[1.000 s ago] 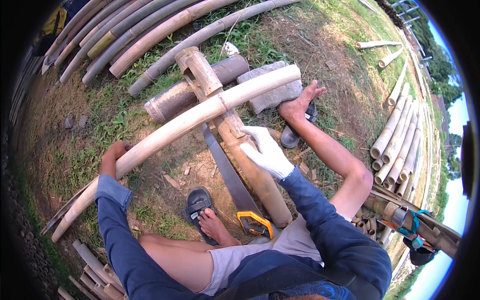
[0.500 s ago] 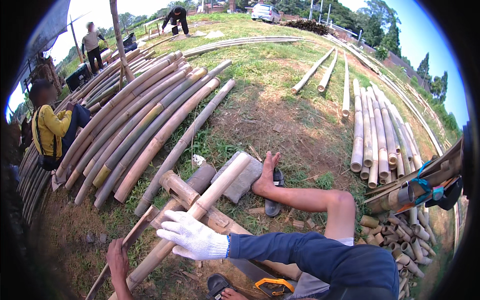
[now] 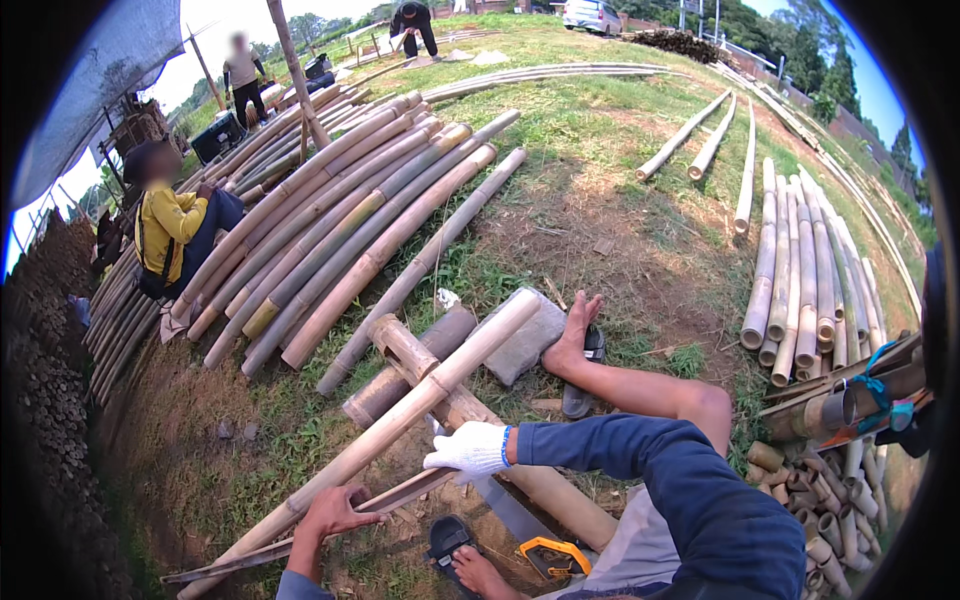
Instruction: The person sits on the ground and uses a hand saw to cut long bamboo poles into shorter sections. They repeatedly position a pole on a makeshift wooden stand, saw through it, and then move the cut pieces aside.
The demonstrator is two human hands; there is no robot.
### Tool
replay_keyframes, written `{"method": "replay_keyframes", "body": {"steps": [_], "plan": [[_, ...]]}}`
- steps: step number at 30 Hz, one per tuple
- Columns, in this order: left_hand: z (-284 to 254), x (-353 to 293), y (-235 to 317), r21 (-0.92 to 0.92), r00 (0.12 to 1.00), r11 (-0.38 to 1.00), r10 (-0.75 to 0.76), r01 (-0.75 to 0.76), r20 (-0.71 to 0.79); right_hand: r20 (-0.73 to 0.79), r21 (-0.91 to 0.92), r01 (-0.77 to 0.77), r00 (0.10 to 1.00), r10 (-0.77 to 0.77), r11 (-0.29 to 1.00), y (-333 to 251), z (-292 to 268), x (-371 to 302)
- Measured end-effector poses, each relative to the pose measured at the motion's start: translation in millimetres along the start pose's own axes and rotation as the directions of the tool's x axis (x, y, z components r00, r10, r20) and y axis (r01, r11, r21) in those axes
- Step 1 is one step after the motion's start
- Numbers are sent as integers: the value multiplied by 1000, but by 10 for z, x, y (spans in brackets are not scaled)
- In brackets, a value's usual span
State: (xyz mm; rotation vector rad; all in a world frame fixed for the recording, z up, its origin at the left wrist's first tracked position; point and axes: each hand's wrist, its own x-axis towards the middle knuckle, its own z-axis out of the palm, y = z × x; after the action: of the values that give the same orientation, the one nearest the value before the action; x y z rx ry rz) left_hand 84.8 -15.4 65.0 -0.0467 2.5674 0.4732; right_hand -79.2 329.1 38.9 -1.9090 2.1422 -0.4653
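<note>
A split bamboo strip (image 3: pixel 385 500) runs low across the front, on the near side of a long bamboo pole (image 3: pixel 400 415). My bare left hand (image 3: pixel 340 512) grips the strip around its middle, thumb on top. At the strip's upper end, my right hand (image 3: pixel 472 447), in a white knit glove, closes around it close to the pole. The pole lies slantwise over a thicker notched bamboo piece (image 3: pixel 465 410), which rests across a short dark bamboo log (image 3: pixel 400 375). A handsaw with an orange handle (image 3: pixel 553 556) lies beside my leg, its blade partly under my right arm.
Long bamboo poles (image 3: pixel 350 230) lie stacked at left, where a person in yellow (image 3: pixel 170 220) sits. More poles (image 3: pixel 800 270) and a heap of short cut pieces (image 3: pixel 815 490) are at right. A grey stone block (image 3: pixel 525 335) sits by my foot.
My right hand has left the pole's top and moved down to the strip's end. The strip has swung rightward to a flatter slant with my left hand. The whole view has shifted.
</note>
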Motion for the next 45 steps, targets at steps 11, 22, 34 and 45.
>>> {"method": "replay_keyframes", "body": {"steps": [11, 22, 34, 45], "plan": [[431, -267, -291, 160, 975, 987, 37, -1, -221, -28, -7, -187, 982, 187, 982, 77, -339, -422], [294, 53, -103, 319, 691, 934, 337, -161, -639, -165, -205, -258, 960, 226, 944, 505, -749, -393], [80, 523, -244, 352, 791, 932, 280, -88, -544, -213, -304, -194, 968, 132, 933, 1177, -837, 32], [53, 1103, -362, 212, 904, 977, 70, 23, -422, -83, -239, -285, 959, 272, 928, 1853, -581, 394]]}}
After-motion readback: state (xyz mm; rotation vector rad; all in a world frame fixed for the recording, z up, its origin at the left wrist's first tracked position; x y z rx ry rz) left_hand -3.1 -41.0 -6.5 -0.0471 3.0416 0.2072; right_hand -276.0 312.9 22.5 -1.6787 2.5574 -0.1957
